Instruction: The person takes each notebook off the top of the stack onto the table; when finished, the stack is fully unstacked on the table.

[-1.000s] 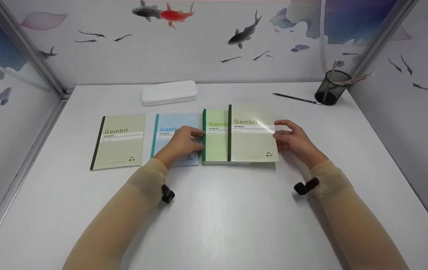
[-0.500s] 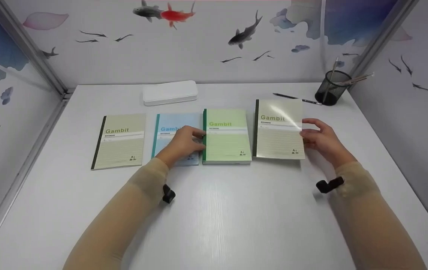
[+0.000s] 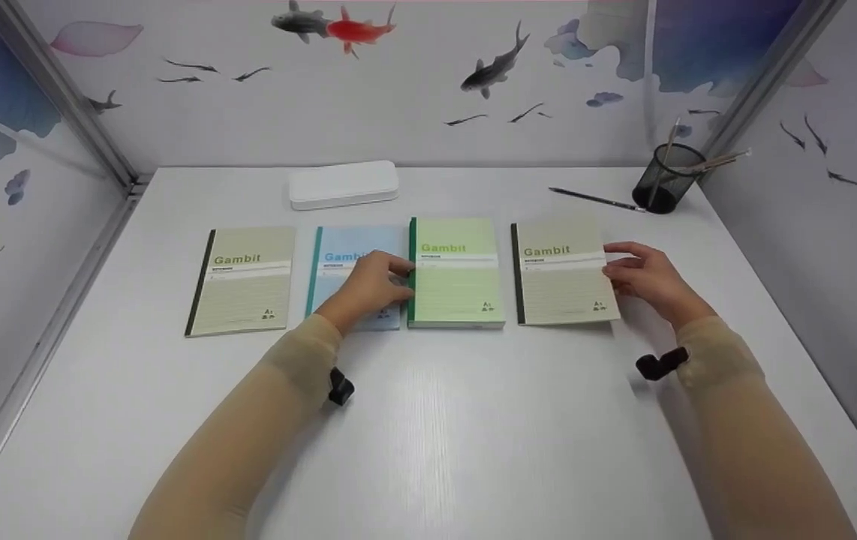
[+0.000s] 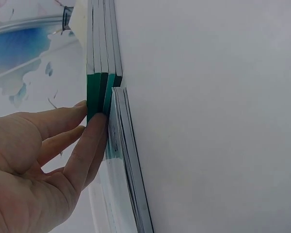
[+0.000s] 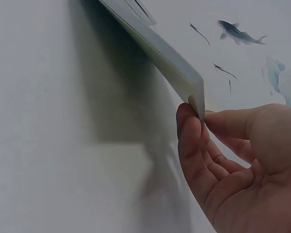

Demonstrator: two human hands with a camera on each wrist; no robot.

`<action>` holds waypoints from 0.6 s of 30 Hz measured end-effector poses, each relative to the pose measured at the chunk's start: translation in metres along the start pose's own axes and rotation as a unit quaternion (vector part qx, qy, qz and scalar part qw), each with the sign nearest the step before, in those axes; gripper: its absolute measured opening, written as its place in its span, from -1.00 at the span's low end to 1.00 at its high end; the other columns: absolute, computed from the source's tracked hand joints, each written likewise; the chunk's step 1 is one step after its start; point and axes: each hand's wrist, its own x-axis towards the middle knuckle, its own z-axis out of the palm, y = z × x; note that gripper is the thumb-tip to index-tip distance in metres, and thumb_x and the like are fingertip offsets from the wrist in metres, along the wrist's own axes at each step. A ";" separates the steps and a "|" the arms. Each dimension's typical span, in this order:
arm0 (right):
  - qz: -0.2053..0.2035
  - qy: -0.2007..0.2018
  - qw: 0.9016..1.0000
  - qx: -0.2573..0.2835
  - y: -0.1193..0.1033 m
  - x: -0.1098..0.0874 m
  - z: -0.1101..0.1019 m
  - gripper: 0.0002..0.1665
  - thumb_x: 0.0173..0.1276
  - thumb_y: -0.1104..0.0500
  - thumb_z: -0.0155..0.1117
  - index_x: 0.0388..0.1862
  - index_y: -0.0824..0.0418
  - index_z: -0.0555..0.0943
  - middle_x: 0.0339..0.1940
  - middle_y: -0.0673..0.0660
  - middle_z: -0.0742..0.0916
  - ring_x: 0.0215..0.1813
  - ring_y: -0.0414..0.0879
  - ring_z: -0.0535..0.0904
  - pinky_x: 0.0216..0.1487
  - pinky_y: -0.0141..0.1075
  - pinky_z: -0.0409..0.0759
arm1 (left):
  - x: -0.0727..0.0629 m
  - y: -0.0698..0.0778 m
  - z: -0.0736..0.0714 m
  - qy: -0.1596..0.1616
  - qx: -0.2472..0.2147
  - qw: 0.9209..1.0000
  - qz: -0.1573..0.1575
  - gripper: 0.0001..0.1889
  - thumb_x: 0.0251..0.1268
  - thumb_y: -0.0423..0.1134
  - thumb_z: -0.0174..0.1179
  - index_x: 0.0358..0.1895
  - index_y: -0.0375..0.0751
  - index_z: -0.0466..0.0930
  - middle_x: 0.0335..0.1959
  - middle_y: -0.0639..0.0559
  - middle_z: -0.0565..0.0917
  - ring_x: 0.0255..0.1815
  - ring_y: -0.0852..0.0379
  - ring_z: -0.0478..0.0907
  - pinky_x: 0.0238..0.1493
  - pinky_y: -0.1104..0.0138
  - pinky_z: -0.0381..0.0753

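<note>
My right hand (image 3: 650,277) pinches the right edge of an olive-beige Gambit notebook (image 3: 563,277) with a black spine. In the right wrist view, that notebook (image 5: 169,63) slants, its gripped edge raised above its shadow on the tabletop. My left hand (image 3: 368,289) rests its thumb and fingertips against the green spine of a light green notebook (image 3: 458,281). The left wrist view shows this green notebook (image 4: 93,87) as the top of a stack of several. Partly hidden under my left hand lies a blue notebook (image 3: 329,244). Another olive-beige notebook (image 3: 241,281) lies at the far left.
A white case (image 3: 344,185) lies near the back wall. At the back right stands a black mesh pen holder (image 3: 665,176) with several pencils in it. A dark pencil (image 3: 593,199) lies beside the holder. Walls with painted fish enclose the white table (image 3: 428,435).
My right hand has carried the olive-beige notebook rightward off the green stack and lowered it beside the stack. The left hand has stayed at the green spine.
</note>
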 end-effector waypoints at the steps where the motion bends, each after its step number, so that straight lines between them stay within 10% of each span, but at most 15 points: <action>1: 0.001 0.003 1.000 -0.014 0.000 0.001 0.001 -0.29 0.57 0.11 0.23 0.61 0.17 0.27 0.08 0.05 0.66 -0.14 -0.28 0.67 -0.08 -0.40 0.67 | 0.000 0.001 0.000 -0.001 0.001 1.000 -0.001 -0.46 0.37 -0.29 0.36 0.40 -0.10 0.52 0.23 0.02 0.58 0.32 0.05 0.48 0.42 0.15 0.50; 18: 0.000 0.039 0.979 -0.200 -0.005 0.005 0.014 -0.35 0.50 0.09 0.23 0.52 0.21 0.44 0.26 0.32 0.62 0.10 0.05 0.55 -0.12 -0.36 0.57 | -0.001 0.004 -0.002 -0.008 -0.012 1.000 -0.015 -0.45 0.37 -0.32 0.35 0.42 -0.13 0.51 0.23 0.01 0.59 0.22 0.07 0.53 0.23 0.24 0.65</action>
